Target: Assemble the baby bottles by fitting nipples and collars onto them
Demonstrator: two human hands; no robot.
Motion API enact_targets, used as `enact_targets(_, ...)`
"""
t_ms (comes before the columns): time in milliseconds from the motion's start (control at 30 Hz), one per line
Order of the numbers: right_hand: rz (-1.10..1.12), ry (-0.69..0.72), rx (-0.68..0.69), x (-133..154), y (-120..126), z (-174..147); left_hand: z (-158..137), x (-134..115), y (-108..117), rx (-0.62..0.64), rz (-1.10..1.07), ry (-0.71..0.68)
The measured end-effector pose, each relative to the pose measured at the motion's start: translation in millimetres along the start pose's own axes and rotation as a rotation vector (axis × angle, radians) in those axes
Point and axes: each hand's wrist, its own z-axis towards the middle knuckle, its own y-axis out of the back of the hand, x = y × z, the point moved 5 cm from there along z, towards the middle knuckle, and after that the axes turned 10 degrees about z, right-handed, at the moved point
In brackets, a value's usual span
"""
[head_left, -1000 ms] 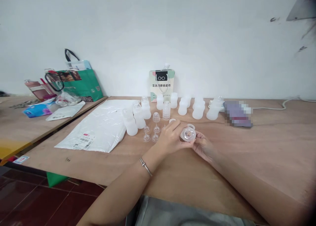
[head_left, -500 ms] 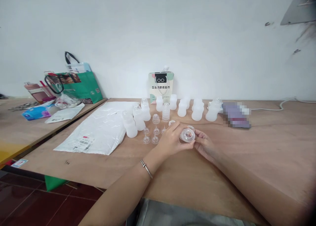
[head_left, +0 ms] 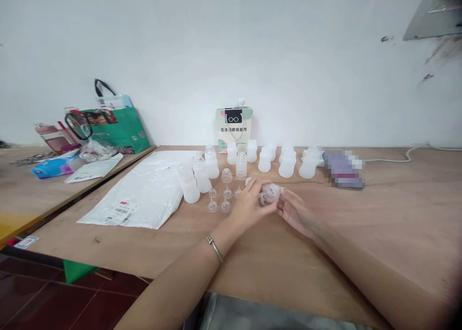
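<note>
Nearest you, grey fabric (head_left: 249,313) shows below the near edge of the bench (head_left: 173,243). Your forearms reach over that edge, with a metal bracelet (head_left: 214,248) on your left wrist. In front of you, in from the near edge, your left hand (head_left: 249,205) curls its thumb and fingers around a clear plastic piece (head_left: 270,192) with a ringed surface. Your right hand (head_left: 296,213) pinches the same piece at its right side; you have some of those fingers hidden from view.

Just left of your left hand, clear teats (head_left: 213,205) stand on the bench, with a clear domed cap (head_left: 226,175) behind them. Farther left, capped frosted bottles (head_left: 188,190) stand beside a white mailer (head_left: 144,190) that lies toward the left edge. Beyond your hands, more frosted bottles (head_left: 286,165) stand near the far edge, with a pixelated purple item (head_left: 341,168) to their right. At the far edge, a paper bag (head_left: 231,132) stands near the wall (head_left: 310,70).
</note>
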Motion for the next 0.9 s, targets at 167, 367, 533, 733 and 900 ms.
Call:
enact_targets(167,0.023,-0.046,0.007,-4,2,0,-1,2,-6,0.049,0.048,0.004)
enact_targets(367,0.022,0.028,-0.021,-1,5,1,0,2,-10,0.098,0.108,-0.032)
enact_targets(533,-0.016,0.079,-0.074,0,5,1,-1,3,-11,0.083,0.097,-0.018)
enact_targets(733,-0.029,0.116,-0.086,6,1,-1,2,2,0,0.108,0.062,-0.032)
enact_targets(900,-0.006,0.098,-0.09,11,5,0,23,40,32,-0.069,0.239,0.16)
